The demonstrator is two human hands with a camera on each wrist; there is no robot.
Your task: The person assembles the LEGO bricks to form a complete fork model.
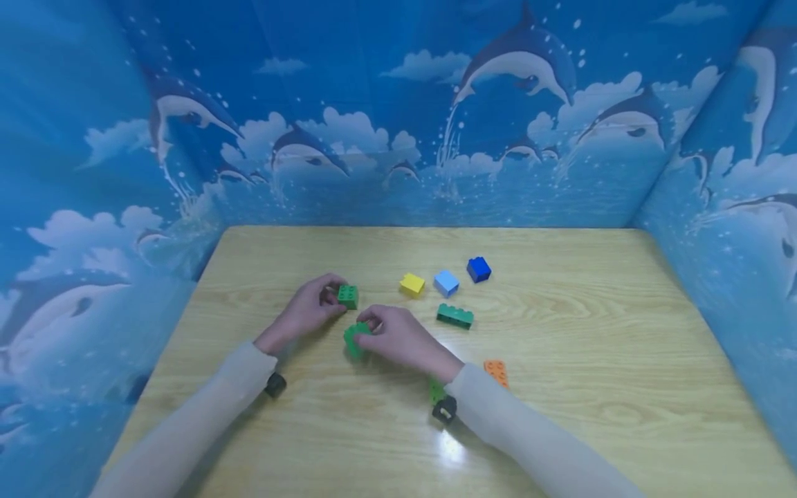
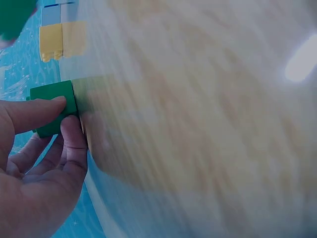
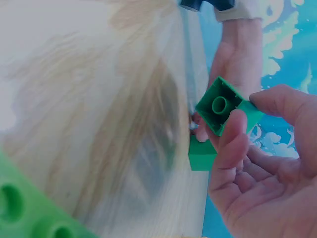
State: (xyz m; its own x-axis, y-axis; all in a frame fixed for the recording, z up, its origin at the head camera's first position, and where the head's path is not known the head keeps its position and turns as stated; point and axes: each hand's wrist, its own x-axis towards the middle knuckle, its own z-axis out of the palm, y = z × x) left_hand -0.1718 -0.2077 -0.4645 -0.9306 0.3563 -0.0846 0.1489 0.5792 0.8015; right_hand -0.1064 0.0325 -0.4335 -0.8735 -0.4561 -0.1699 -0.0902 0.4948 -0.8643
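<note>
My left hand [image 1: 306, 304] pinches a green toy building brick [image 1: 348, 293] between thumb and fingers. This brick sits low on the table with its studs facing up, and its smooth side [image 2: 47, 93] shows in the left wrist view. Nearer to me, my right hand [image 1: 398, 337] grips a second green brick [image 1: 355, 340], raised and tilted. In the right wrist view, the hollow underside of the second brick [image 3: 219, 105] faces the camera, with a round tube inside. The first brick [image 3: 201, 157] appears just beyond it.
A yellow brick [image 1: 411, 285], a light blue brick [image 1: 445, 283] and a dark blue brick [image 1: 479, 270] lie behind, to the right. A long dark green brick [image 1: 455, 316] and an orange brick [image 1: 496, 372] are nearer. A light green brick [image 1: 436, 391] is partly hidden under my right wrist.
</note>
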